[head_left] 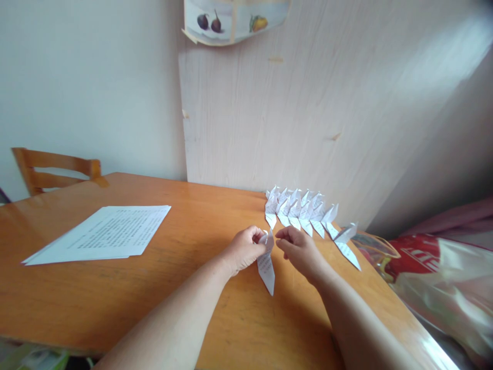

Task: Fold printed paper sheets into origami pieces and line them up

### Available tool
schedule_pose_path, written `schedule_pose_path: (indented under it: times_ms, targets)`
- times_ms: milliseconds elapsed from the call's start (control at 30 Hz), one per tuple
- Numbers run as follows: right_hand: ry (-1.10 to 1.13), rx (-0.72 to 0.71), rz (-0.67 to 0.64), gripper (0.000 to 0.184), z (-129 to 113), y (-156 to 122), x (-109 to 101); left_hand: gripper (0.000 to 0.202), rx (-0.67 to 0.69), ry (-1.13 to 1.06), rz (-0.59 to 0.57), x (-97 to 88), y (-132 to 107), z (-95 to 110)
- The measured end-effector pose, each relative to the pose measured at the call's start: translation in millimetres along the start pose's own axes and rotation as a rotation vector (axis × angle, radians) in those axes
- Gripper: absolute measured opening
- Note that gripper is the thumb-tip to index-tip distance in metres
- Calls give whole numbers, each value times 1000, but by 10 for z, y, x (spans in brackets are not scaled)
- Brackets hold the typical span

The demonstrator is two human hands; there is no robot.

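Note:
My left hand [246, 249] pinches a folded paper bird [266, 270] made of printed white paper, above the front middle of the table. One long pointed end of it hangs down toward me, and a narrow tip sticks up. Just to its right is my right hand [298, 252], its fingers curled in and the fingertips close to the upright tip, with a thin gap showing between. Behind the hands, several similar folded paper birds [296, 208] stand packed in rows. Another folded paper bird [347, 249] lies apart from them near the right table edge.
A stack of printed sheets [115, 234] lies on the left of the wooden table [185, 216]. Beyond the table is a wooden chair [61, 163]. Red and white plastic bags [427, 262] sit beside the right edge. A fruit picture [234, 20] hangs on the wall.

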State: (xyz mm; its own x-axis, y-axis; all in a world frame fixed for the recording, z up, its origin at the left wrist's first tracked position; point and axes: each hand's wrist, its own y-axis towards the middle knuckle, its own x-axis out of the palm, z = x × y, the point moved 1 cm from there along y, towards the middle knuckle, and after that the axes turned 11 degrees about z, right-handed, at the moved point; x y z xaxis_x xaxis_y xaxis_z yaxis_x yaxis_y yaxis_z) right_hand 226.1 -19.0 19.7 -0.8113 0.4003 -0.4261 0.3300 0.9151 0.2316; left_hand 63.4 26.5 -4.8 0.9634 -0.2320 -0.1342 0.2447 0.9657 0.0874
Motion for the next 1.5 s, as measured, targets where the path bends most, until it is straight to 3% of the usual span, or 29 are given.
schedule_pose_path:
  times_ms: [333, 667, 767, 867, 1000, 1200, 1367, 1500]
  targets:
    - [-80, 9, -122, 18, 110, 28, 42, 14, 48, 107, -28, -29, 40, -109]
    - [-139, -116, 183, 16, 47, 74, -29, 14, 64, 21, -36, -23, 65, -55]
    - [-170, -175, 217, 16, -92, 6, -71, 9, 94, 7, 18, -2, 72, -40]
    - [-230, -244, 162, 17, -233, -136, -161, 4, 99, 11, 59, 37, 84, -41]
    - [-237, -247, 95, 12, -215, -414, -388, 5, 113, 60, 100, 116, 112, -19]
    - [-192, -107, 195, 8, 261, -814, -854, 10, 135, 43, 42, 375, 194, 134]
    - [-119, -32, 290, 13, 646, -1047, -1129, 13, 141, 11, -4, 813, 344, 301]
    - [-114, 14, 284, 16, 768, -1185, -1191, 12, 130, -14, -38, 1197, 526, 349]
